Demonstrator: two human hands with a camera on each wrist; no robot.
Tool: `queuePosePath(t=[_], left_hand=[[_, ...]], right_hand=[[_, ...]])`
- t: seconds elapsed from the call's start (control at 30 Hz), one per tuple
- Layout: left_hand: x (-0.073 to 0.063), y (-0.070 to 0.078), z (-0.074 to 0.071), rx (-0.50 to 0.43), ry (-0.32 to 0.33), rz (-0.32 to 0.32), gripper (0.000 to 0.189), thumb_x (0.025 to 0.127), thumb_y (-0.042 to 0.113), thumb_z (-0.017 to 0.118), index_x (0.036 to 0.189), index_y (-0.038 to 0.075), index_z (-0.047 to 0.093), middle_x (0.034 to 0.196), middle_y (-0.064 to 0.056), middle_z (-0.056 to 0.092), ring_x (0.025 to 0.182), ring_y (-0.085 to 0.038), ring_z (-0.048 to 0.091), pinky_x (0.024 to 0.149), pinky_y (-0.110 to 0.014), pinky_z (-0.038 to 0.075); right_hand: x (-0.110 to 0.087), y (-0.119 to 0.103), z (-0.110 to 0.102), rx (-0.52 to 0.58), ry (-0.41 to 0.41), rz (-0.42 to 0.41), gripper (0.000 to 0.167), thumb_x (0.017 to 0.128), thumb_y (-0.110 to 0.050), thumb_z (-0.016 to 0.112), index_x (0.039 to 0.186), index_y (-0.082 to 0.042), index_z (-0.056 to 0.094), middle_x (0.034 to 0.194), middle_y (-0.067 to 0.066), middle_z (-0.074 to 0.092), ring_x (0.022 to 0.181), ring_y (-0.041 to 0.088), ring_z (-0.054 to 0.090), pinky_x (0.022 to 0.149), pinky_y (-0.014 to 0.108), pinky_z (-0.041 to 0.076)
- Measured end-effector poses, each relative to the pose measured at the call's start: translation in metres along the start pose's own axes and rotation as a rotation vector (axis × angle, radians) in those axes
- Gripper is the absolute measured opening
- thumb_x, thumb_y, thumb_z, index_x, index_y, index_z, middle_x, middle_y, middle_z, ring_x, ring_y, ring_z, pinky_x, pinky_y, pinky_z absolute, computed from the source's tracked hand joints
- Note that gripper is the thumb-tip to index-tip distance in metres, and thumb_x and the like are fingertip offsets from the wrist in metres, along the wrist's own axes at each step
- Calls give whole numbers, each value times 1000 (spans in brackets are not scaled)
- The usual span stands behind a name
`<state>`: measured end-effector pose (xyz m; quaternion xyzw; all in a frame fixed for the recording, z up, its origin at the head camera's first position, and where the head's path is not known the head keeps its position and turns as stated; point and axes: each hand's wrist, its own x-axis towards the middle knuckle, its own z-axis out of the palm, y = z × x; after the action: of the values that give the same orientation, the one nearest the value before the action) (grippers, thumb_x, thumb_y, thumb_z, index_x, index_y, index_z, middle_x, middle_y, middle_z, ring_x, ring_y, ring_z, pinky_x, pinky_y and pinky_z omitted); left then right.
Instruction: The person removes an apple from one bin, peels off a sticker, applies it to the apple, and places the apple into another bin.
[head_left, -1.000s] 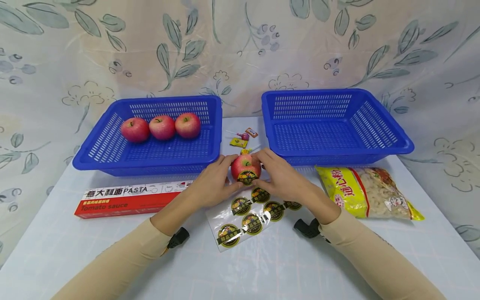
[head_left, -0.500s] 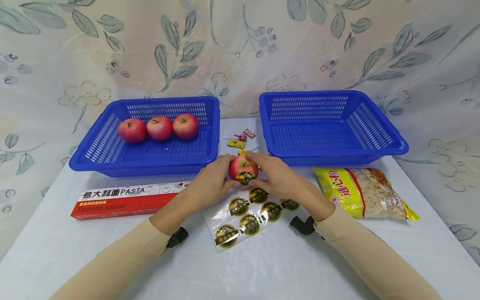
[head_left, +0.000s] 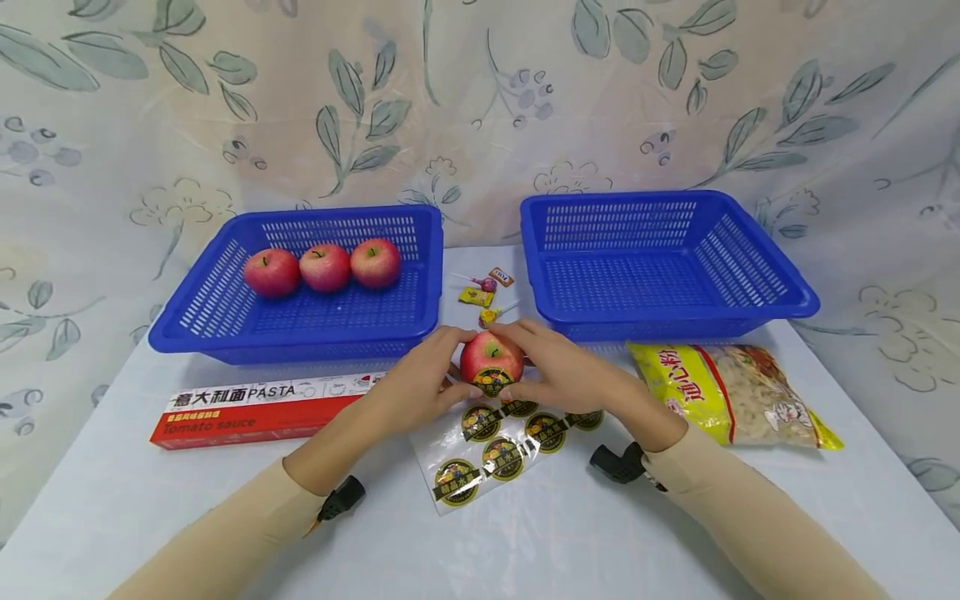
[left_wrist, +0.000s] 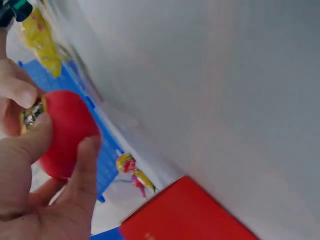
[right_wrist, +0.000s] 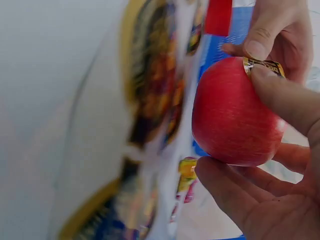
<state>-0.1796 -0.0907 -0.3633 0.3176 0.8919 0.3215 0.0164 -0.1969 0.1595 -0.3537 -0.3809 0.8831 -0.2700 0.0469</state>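
A red apple (head_left: 491,354) is held between both hands above the near middle of the table. On its near side is a round black and gold sticker (head_left: 492,382). My left hand (head_left: 423,379) grips the apple from the left, its thumb pressing the sticker's edge in the left wrist view. My right hand (head_left: 558,371) grips it from the right, and its thumb (right_wrist: 280,92) lies on the sticker in the right wrist view. Below the hands lies a clear sheet of round stickers (head_left: 502,458), partly hidden by them.
A blue basket (head_left: 300,342) with several apples (head_left: 325,267) stands at the back left, another blue basket (head_left: 675,321) at the back right. Candies (head_left: 477,296) lie between them. A red and white pasta box (head_left: 262,412) is at left, a yellow macaroni bag (head_left: 738,396) at right.
Both hands keep their hold on the apple, thumbs at the sticker. The head view has shifted slightly, so everything appears a little lower in the picture.
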Motion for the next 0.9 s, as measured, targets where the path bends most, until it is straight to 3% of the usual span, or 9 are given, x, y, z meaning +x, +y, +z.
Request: queuePosePath(t=[0.2,0.37,0.5,0.7,0.9], left_hand=[[-1,8,-4,-169,32,107,72,86,20,85,146,9,48,133,-6,56,89,-10,72,76,-22,59],[6,13,-10,-236,-34,136,76,88,18,84,152,11,43,143,-5,52,101,-18,73,80,-25,60],[17,18,-16,-182,-54,106,68,95,16,74,154,8,40,150,-8,48,108,-20,71,83,-25,59],[38,26,-15,-77,-69,17,61,100,21,67,152,2,41,147,-14,52,106,-18,71,84,-27,59],[64,28,-1,-95,-44,-11,69,101,23,65,158,3,31,148,-17,52,104,-18,72,87,-33,59]], right_hand=[[-15,-15,-22,111,16,-7,77,82,-27,86,145,-10,45,128,1,62,109,15,64,86,36,60],[-24,-15,-43,163,-23,11,75,78,-27,88,139,-15,46,125,-4,62,111,13,64,84,32,60],[-31,-6,-60,189,-29,32,75,78,-30,89,138,-16,46,127,-4,63,113,15,64,89,35,59],[-39,7,-97,200,-47,96,75,81,-26,88,142,-16,46,135,0,57,118,18,62,95,33,57],[-40,14,-138,180,-54,141,72,83,-19,87,144,-19,48,135,1,57,115,21,64,92,29,58]])
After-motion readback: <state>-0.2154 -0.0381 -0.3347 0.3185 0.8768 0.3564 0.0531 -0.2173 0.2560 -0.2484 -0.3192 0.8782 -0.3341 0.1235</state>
